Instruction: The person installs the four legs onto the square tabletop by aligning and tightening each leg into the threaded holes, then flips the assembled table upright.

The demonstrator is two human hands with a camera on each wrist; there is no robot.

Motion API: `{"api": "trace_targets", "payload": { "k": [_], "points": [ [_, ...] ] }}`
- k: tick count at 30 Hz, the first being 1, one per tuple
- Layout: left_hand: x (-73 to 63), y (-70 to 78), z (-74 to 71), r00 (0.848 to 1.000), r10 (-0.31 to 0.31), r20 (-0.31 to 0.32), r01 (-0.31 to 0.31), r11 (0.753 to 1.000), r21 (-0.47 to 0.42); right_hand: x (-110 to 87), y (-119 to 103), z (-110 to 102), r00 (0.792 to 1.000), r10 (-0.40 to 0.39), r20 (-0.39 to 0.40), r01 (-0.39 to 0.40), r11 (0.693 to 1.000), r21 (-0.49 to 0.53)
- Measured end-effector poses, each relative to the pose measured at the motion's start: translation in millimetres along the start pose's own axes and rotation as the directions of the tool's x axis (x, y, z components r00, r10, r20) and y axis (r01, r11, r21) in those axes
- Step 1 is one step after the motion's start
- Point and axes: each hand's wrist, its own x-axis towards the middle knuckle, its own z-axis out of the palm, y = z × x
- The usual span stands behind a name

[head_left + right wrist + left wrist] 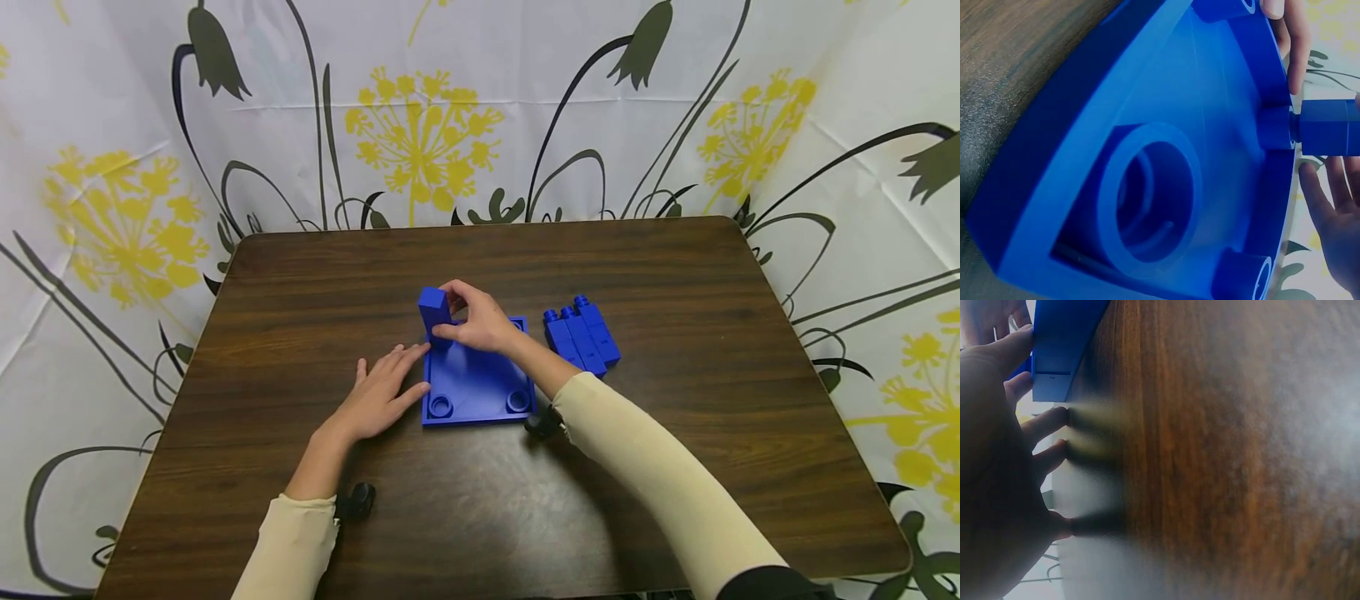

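A square blue tray-like panel (480, 383) lies on the table, raised rim upward, with round sockets at its corners. My right hand (483, 321) pinches a blue block-shaped leg (434, 307) between thumb and fingers, holding it upright over the far left corner. In the right wrist view the narrow neck of the leg (1329, 128) meets that corner's socket (1279, 128). My left hand (382, 392) lies spread on the table, its thumb and index fingertip at the panel's left edge. Its other fingertips rest on the wood in the left wrist view.
Three more blue legs (583, 337) lie side by side to the right of the panel, knobbed ends pointing away. The brown wooden table (697, 358) ends at a flower-patterned curtain (480, 108). A small black device (362, 500) sits at my left wrist.
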Motion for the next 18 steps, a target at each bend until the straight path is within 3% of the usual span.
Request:
{"api": "trace_targets", "payload": {
  "k": [10, 18],
  "points": [
    [-0.3, -1.6, 0.4, 1.000, 0.001, 0.002, -0.001, 1.000, -0.006, 3.0, -2.7, -5.5, 0.986, -0.080, 0.147, 0.050, 0.979, 0.196],
    [-1.3, -0.2, -0.3, 1.000, -0.006, 0.005, 0.006, 1.000, -0.005, 2.7, -5.9, -5.9, 0.981, -0.075, 0.178, 0.045, 0.985, 0.166]
  ]
}}
